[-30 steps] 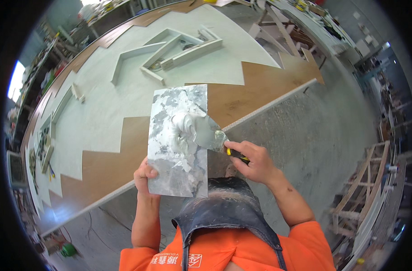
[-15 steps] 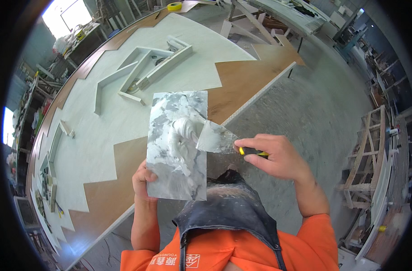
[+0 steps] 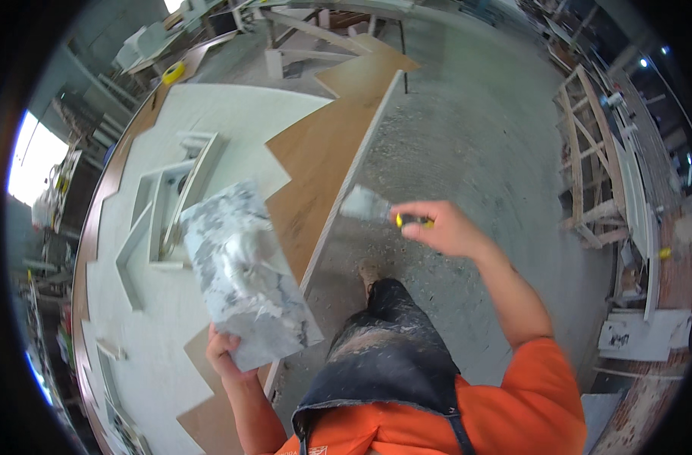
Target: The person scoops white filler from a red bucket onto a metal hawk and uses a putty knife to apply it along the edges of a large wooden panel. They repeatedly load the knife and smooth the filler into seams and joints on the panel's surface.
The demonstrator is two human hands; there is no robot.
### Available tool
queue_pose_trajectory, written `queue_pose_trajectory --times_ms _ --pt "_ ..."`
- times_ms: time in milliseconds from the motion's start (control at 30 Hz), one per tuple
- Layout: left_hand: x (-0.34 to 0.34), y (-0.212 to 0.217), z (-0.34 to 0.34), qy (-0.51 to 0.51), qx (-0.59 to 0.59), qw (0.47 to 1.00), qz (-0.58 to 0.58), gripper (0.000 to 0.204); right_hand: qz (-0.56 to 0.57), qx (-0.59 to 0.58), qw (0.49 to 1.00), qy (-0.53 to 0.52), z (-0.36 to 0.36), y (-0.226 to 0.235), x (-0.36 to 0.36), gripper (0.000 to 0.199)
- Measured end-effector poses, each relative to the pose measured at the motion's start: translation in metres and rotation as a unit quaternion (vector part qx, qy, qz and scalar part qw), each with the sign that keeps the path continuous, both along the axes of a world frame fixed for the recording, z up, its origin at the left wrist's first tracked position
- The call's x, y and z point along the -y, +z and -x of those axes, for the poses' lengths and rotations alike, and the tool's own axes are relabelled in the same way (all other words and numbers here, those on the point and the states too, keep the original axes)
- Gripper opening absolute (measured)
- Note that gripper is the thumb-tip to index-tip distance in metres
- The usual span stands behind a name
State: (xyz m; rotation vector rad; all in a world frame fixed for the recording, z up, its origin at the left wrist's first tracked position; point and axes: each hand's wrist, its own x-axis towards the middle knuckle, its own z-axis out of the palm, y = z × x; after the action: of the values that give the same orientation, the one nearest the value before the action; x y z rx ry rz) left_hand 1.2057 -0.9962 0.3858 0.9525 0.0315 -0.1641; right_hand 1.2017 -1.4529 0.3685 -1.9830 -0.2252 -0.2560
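Note:
My left hand [image 3: 226, 351] grips the near edge of a flat board [image 3: 243, 277] smeared with grey-white filler, held tilted above the workbench edge. A lump of white filler sits on the board's middle. My right hand [image 3: 437, 226] holds a putty knife [image 3: 372, 206] with a yellow and black handle; its wide blade points left and hangs over the concrete floor, apart from the board. I wear an orange shirt and a dark, dusty apron [image 3: 384, 371].
A long workbench [image 3: 315, 152] with a brown top and a white zigzag-coated area runs along my left. White frame pieces [image 3: 167, 205] lie on it, and a yellow tape roll [image 3: 173, 72] at its far end. Wooden frames [image 3: 588, 167] stand at the right.
My right hand has pulled the putty knife off the board and away to the right. The board has tilted and swung left; my view has turned toward the floor.

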Motion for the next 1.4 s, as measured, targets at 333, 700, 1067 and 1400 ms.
queue_pose_trajectory --times_ms 333,700,1067,1400 --pt "-0.003 0.054 0.027 0.106 -0.078 0.987 -0.089 0.063 -0.602 -0.062 0.783 -0.146 -0.127 -0.054 0.071 0.028" --pt "0.065 0.121 0.021 0.182 -0.183 0.948 -0.184 0.071 -0.599 -0.059 0.77 -0.211 -0.218 -0.052 0.104 0.032" --pt "0.088 0.138 0.0 0.137 -0.182 0.96 -0.163 0.073 -0.514 -0.098 0.809 -0.268 -0.243 -0.042 0.121 0.035" --pt "0.096 0.15 -0.005 0.127 -0.187 0.956 -0.186 0.071 -0.397 -0.133 0.857 -0.301 -0.205 -0.047 0.088 0.042"
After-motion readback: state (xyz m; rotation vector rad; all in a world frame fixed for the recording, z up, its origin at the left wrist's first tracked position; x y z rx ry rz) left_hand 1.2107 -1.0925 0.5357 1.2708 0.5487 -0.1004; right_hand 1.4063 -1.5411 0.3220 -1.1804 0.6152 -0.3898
